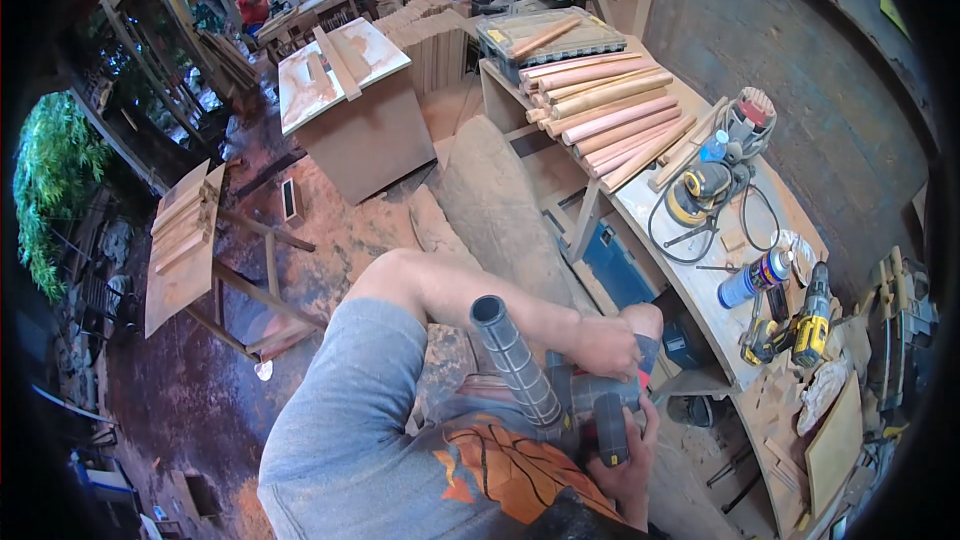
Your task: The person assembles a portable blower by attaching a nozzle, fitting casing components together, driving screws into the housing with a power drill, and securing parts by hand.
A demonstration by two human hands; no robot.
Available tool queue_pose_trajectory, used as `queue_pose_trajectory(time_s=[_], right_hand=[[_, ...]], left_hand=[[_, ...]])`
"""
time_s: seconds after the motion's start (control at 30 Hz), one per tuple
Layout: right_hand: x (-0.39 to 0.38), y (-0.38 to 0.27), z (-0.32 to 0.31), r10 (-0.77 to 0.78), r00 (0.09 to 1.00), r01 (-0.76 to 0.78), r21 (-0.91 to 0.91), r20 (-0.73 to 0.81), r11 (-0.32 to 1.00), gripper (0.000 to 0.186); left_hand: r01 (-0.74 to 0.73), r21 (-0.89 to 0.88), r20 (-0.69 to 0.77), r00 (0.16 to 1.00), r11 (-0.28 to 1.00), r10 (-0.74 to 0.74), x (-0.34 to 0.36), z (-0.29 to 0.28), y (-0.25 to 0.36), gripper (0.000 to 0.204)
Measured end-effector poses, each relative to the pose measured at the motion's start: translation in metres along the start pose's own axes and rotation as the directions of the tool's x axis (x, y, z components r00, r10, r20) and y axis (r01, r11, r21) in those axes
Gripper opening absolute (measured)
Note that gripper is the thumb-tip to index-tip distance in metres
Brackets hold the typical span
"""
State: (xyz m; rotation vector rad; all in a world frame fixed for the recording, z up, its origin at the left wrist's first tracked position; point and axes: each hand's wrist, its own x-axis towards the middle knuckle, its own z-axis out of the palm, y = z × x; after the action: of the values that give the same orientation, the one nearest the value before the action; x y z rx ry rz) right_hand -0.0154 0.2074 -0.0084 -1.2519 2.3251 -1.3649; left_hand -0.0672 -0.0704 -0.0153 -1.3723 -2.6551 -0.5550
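Note:
A dark handheld power tool (597,396) rests against my body at the lower middle. A long grey tube with a grid pattern (517,365) and a black open end stands up at a slant beside it. My left hand (605,346) reaches across from the left, its fingers curled over the top of the tool near a small red part. From below, my right hand (630,460) wraps round a black block (610,428) on the tool, perhaps its battery or handle. Which fingers press where is partly hidden.
A long workbench (640,202) on the right carries several wooden rods (610,110), a sander (690,195), a blue spray can (755,278) and a yellow drill (812,325). A white-topped box table (375,45) and a stand with wood strips (185,230) lie left. People work far back.

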Motion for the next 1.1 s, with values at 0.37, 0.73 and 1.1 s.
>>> queue_pose_trajectory(time_s=[0.37,0.73,1.1], right_hand=[[0.001,0.006,0.003,-0.045,0.999,0.045,-0.021,0.015,0.999,0.084],[-0.005,0.004,0.0,0.01,1.0,-0.01,0.022,0.012,1.0,0.085],[0.0,0.002,-0.003,-0.054,0.999,0.054,-0.044,0.001,0.998,0.085]], left_hand=[[0.599,-0.286,0.037,0.787,0.748,-0.616,0.007,0.004,0.036,0.016],[-0.155,0.232,-0.17,0.966,0.96,0.197,-0.013,-0.004,-0.006,0.027],[-0.391,0.251,-0.11,0.898,0.886,0.427,0.006,-0.001,-0.013,0.025]])
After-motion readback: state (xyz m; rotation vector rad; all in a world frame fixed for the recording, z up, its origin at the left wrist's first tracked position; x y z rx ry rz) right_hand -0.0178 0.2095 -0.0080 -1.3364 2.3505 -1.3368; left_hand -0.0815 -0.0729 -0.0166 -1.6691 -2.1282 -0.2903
